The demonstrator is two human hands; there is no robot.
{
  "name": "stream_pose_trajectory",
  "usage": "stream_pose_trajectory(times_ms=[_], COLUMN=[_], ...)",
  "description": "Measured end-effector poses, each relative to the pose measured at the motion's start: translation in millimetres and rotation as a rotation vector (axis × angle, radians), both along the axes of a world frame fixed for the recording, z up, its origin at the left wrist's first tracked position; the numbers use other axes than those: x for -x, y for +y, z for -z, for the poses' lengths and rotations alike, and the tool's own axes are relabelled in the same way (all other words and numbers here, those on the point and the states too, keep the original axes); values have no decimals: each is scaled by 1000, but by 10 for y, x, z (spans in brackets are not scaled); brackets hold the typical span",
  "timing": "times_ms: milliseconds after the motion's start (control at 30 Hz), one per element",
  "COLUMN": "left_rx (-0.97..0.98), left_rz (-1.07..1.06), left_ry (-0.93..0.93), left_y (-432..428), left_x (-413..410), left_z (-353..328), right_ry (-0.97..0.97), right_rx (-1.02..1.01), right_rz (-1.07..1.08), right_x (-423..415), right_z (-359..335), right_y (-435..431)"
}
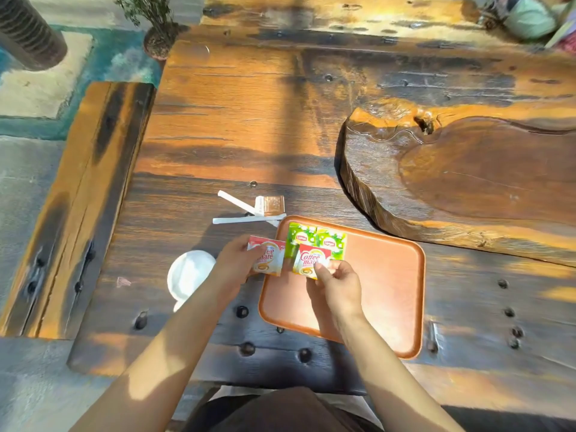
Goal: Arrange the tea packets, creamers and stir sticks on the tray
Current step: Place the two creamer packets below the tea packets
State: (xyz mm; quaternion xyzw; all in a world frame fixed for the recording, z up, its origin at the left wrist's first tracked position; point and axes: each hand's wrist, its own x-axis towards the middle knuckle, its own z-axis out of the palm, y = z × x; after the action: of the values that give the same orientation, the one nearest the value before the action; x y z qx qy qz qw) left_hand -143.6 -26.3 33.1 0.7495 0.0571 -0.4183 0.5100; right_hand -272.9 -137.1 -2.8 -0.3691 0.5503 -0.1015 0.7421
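An orange-brown tray [386, 275] lies on the dark wooden table. Two green tea packets [314, 240] sit side by side in its far left corner. My right hand [336, 285] pinches a red and white Coffee mate creamer packet [311, 260] over the tray, partly covering the green packets. My left hand [237, 260] holds a second creamer packet [269, 255] just off the tray's left edge. Two white wrapped stir sticks [246, 218] lie crossed on the table beyond the tray's corner, next to a small brown packet [271, 204].
A white round lid or dish [188, 274] rests on the table left of my left forearm. A thick carved wooden slab [467, 176] rises at the right behind the tray. A wooden bench [81, 207] runs along the left. A small potted plant [159, 35] stands at the far left corner.
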Motion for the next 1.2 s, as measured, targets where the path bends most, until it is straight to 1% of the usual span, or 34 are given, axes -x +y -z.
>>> stream_pose_trajectory(times_ms=[67,100,133,200,233,300,367,400,467,533,567,733,933,967,1000,1033,1133,1167,1200], left_rx=[-63,-82,-96,-111,-108,-101,-98,-102,-105,-104,-106,-116,-127,-122,-113,-98,-3,34,71], left_rz=[-40,-60,-84,-122,-127,-125,-123,-120,-114,-113,-115,-135,-104,-104,-101,-94,-43,-30,-34], left_ry=[-36,-45,-47,-46,-46,-46,-44,-42,-41,-32,-24,4,-5,-7,-5,1,74,102,128], left_y=[95,130,151,174,179,182,185,187,187,188,187,159,135,126,116,106,71,49,21], left_x=[-6,-10,-14,-24,-29,-35,-36,-30,-10,19,34,94,135,147,160,173,232,261,291], left_z=[56,68,59,38,31,17,24,29,43,81,100,137,137,134,128,128,135,134,133], right_ry=[73,124,196,355,422,513,566,566,478,360,338,380,336,310,269,210,-70,-113,-112], right_rx=[-19,33,138,416,566,817,995,1097,1303,1432,1449,1394,1386,1353,1290,1169,609,470,387], right_rz=[0,-69,-192,-469,-564,-660,-710,-746,-839,-963,-1006,-1041,-1013,-989,-937,-872,-589,-492,-422], right_x=[88,111,119,120,122,144,177,200,244,265,265,213,191,195,196,185,100,67,56], right_z=[135,195,224,198,179,162,217,258,333,379,393,448,471,477,438,377,97,49,54], right_y=[88,134,162,201,208,213,219,222,219,215,218,243,257,250,241,240,279,289,271])
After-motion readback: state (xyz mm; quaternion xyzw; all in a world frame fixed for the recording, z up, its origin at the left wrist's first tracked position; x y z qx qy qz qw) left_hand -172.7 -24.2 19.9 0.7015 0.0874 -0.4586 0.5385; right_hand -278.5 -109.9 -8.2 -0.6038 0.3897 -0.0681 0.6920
